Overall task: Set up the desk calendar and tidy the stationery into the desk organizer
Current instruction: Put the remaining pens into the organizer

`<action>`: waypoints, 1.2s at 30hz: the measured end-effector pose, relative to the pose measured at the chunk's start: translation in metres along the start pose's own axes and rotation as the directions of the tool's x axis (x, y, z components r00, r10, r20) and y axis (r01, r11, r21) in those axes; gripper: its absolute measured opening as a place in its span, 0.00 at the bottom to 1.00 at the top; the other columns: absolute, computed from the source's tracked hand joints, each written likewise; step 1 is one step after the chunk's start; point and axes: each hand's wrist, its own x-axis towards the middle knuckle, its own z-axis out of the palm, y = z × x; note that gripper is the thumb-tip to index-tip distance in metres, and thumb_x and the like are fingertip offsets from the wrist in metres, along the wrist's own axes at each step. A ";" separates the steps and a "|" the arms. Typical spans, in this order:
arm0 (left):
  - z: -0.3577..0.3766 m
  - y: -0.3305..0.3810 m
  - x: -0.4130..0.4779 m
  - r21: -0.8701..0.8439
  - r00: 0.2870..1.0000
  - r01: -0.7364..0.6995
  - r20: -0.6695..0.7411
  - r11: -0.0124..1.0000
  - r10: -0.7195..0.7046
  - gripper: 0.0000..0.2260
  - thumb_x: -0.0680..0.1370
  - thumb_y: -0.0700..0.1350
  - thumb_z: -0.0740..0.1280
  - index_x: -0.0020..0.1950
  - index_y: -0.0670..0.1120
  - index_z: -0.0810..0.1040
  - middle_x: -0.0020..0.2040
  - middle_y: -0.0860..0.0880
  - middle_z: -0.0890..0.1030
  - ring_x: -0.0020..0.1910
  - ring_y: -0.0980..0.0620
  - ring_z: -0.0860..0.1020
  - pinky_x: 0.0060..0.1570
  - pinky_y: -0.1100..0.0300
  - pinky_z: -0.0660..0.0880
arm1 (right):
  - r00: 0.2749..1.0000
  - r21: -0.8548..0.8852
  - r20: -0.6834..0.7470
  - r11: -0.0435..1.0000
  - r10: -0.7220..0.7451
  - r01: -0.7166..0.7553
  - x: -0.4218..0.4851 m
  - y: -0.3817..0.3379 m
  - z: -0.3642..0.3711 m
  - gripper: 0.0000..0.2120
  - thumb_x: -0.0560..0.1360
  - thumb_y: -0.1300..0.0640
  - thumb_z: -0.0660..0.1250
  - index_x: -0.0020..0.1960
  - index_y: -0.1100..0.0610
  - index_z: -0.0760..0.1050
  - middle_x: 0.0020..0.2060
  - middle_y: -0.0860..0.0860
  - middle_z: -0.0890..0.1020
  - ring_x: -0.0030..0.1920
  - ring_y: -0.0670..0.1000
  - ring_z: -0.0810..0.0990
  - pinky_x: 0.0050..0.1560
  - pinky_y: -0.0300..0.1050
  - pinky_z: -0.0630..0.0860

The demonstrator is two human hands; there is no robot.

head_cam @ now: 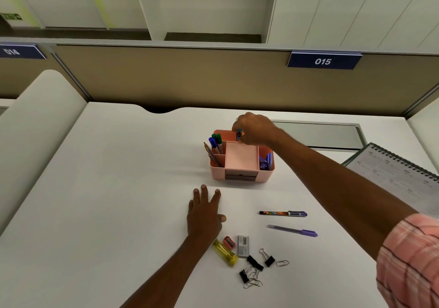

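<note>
One pen (239, 135) pinched in right hand (254, 128) above organizer (217, 173) rear slot; left hand (204, 215) flat, empty; early release may miss slot

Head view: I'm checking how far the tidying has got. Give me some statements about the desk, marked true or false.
1. The right hand holds a pen above the back of the pink organizer. True.
2. The left hand grips the yellow highlighter. False: it lies flat on the desk, and the highlighter lies beside the forearm.
3. Two pens lie on the desk outside the organizer. True: a patterned pen and a purple pen.
4. The binder clips fill the organizer's middle tray. False: they lie on the desk, and that tray looks empty.
5. The calendar stands at the desk's centre. False: it is at the right edge.
</note>
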 end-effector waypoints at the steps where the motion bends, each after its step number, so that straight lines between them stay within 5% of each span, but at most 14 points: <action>1: 0.001 0.000 0.000 0.000 1.000 -0.001 -0.002 1.000 0.001 0.37 0.80 0.54 0.70 0.83 0.56 0.53 0.85 0.43 0.48 0.84 0.39 0.48 0.79 0.47 0.57 | 1.000 -0.007 0.006 1.000 -0.002 0.002 0.001 0.000 -0.001 0.19 0.74 0.52 0.75 0.63 0.51 0.80 0.57 0.52 0.82 0.58 0.54 0.79 0.48 0.50 0.78; 9: 0.003 -0.003 -0.002 -0.015 1.000 -0.020 -0.016 1.000 0.019 0.37 0.81 0.54 0.69 0.84 0.56 0.52 0.85 0.43 0.47 0.84 0.39 0.46 0.80 0.47 0.56 | 0.993 -0.096 0.089 0.992 -0.075 0.083 0.003 -0.002 -0.011 0.09 0.75 0.55 0.72 0.54 0.45 0.83 0.51 0.50 0.78 0.52 0.53 0.79 0.42 0.48 0.78; 15: 0.003 -0.003 -0.003 -0.017 1.000 -0.022 -0.022 1.000 0.022 0.37 0.80 0.53 0.70 0.84 0.56 0.52 0.85 0.44 0.47 0.84 0.40 0.46 0.80 0.47 0.56 | 0.987 -0.175 0.120 0.976 -0.108 0.128 0.004 -0.003 -0.017 0.14 0.76 0.59 0.69 0.56 0.42 0.82 0.54 0.51 0.77 0.55 0.53 0.77 0.41 0.47 0.73; 23: 0.002 -0.002 -0.004 -0.024 1.000 -0.015 -0.027 1.000 0.014 0.38 0.80 0.52 0.71 0.84 0.56 0.52 0.85 0.44 0.47 0.84 0.40 0.47 0.80 0.47 0.56 | 0.990 -0.142 0.101 0.983 -0.102 0.116 0.000 -0.001 -0.013 0.17 0.77 0.61 0.68 0.60 0.43 0.80 0.57 0.53 0.77 0.58 0.55 0.77 0.41 0.46 0.70; 30: 0.001 -0.003 -0.003 -0.030 0.999 -0.009 -0.031 0.999 0.008 0.37 0.80 0.52 0.71 0.83 0.57 0.54 0.85 0.44 0.49 0.84 0.40 0.48 0.79 0.47 0.58 | 0.996 -0.062 0.056 0.995 -0.071 0.075 -0.010 0.000 -0.014 0.24 0.75 0.64 0.68 0.66 0.44 0.78 0.62 0.54 0.77 0.61 0.56 0.76 0.48 0.50 0.78; 36: -0.003 -0.002 -0.004 -0.034 1.000 -0.003 -0.022 0.999 0.003 0.36 0.80 0.55 0.70 0.83 0.57 0.55 0.85 0.44 0.50 0.84 0.40 0.48 0.79 0.47 0.58 | 0.998 0.033 -0.059 0.999 -0.026 0.028 -0.028 -0.009 -0.014 0.20 0.76 0.62 0.69 0.66 0.48 0.78 0.61 0.53 0.80 0.60 0.55 0.78 0.48 0.50 0.77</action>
